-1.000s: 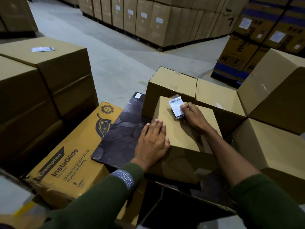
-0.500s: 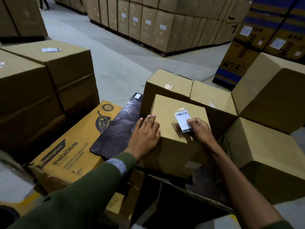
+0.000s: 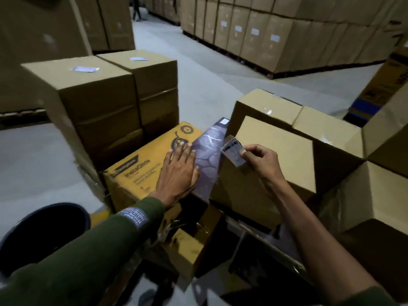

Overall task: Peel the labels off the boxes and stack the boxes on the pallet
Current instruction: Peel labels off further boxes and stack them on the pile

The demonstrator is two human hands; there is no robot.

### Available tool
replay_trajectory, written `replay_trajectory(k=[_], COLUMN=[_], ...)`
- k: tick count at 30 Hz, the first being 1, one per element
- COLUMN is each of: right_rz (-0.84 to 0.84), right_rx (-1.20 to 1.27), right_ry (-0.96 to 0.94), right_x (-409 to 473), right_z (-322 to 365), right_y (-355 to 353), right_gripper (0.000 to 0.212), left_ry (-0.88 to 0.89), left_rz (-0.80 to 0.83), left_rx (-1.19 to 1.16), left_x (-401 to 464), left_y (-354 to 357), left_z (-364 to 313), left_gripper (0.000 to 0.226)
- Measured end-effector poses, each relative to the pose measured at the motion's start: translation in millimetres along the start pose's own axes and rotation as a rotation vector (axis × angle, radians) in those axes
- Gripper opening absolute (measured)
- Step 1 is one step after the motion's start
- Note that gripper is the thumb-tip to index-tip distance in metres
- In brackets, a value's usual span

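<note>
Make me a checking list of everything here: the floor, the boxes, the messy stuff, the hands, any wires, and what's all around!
Surface: grey concrete floor.
Job's things: plain box, top bare; barcode label peeled off, held up above the box's left edge.
Clutter: yellow iron carton; dark printed sheet; dark bin, lower left.
Hands: right hand pinches the label; left hand flat, fingers straight, over the yellow carton and sheet.
Cables: nothing seen.
Surroundings: two stacked boxes with labels on top; rows of labelled cartons behind.
</note>
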State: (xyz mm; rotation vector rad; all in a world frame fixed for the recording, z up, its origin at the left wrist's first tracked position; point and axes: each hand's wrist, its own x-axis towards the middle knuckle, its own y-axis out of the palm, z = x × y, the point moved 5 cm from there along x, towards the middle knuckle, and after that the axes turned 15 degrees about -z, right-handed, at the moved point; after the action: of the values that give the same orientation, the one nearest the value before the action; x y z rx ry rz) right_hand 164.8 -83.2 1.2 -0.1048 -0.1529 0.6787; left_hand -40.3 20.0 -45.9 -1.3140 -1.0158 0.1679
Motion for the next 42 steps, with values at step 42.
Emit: replay_trajectory(k=[42], right_rz=[0.482], right_rx=[-0.501], right_ry=[-0.445], right_x=[-185.8], right_z=[-9.6], right_y=[348.5], right_gripper=[0.009], left_ry=[-0.261], left_rz=[0.04], left_rx=[0.249], left_x=[-220.9], left_y=[-86.6], left_z=[291.4], left_gripper=[0.056])
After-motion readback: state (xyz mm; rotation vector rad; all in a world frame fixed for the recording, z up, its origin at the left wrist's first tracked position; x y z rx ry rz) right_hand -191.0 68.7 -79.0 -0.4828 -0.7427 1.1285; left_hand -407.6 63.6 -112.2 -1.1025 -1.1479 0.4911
